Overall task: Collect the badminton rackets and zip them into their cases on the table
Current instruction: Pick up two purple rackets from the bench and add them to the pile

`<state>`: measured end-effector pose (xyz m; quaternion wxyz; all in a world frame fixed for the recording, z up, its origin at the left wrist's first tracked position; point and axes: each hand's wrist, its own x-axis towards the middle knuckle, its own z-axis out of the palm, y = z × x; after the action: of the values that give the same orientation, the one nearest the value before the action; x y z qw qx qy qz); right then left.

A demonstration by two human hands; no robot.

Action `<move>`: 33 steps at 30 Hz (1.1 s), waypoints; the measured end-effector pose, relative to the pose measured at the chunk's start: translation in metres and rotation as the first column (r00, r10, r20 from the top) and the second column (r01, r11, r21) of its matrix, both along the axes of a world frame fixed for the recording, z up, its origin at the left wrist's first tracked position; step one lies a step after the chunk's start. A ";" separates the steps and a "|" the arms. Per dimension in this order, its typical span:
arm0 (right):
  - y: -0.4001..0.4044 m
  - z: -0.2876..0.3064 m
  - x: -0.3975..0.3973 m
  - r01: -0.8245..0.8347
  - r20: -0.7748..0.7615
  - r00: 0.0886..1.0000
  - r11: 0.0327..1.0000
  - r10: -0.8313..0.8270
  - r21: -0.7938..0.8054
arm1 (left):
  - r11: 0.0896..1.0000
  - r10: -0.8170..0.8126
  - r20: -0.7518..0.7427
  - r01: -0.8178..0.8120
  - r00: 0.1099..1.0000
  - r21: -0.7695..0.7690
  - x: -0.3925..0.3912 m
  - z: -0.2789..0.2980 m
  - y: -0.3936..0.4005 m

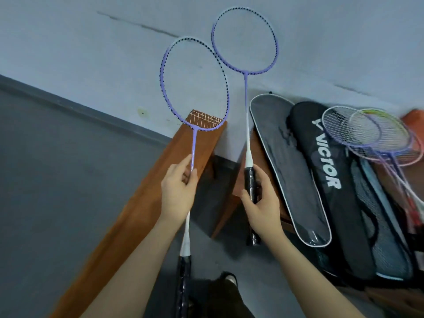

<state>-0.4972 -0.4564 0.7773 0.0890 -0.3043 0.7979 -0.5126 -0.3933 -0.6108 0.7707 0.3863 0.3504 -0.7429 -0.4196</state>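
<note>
While my left hand (177,189) pinches the thin shaft of 1 purple racket (195,88) between thumb and fingertips, my right hand (261,198) curls round the black grip of a 2nd purple racket (245,42). Both heads stand up against the pale wall (91,42), their rims overlapping. Just right of my right hand, a mesh case (289,171) and a black VICTOR case (328,157) lie on the table (257,143), with more rackets (371,134) piled on top. A wooden bench (137,203) runs under my left arm.
</note>
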 end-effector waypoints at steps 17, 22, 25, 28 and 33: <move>0.271 0.042 -0.213 0.152 -0.166 0.974 0.988 -0.153 -0.014 | 0.962 -0.274 -0.008 0.274 0.962 -0.018 -0.261 0.067 0.232; 0.354 0.042 -0.283 0.151 -0.131 0.981 0.987 -0.143 0.055 | 0.969 -0.241 -0.012 0.242 0.970 0.056 -0.339 0.067 0.307; 0.394 0.037 -0.315 0.149 -0.090 0.985 0.988 -0.145 0.031 | 0.971 -0.226 0.000 0.226 0.974 0.076 -0.375 0.062 0.338; 0.422 0.030 -0.339 0.166 -0.068 0.984 0.986 -0.164 0.023 | 0.967 -0.239 0.045 0.234 0.970 0.102 -0.403 0.053 0.359; 0.446 0.020 -0.371 0.194 -0.068 0.979 0.981 -0.193 0.019 | 0.945 -0.291 0.116 0.265 0.950 0.193 -0.448 0.033 0.382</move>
<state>-0.8681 -0.0102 0.7973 0.0161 -0.2409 0.8327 -0.4983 -0.8417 -0.2285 0.8042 0.2366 0.3035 -0.7711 -0.5072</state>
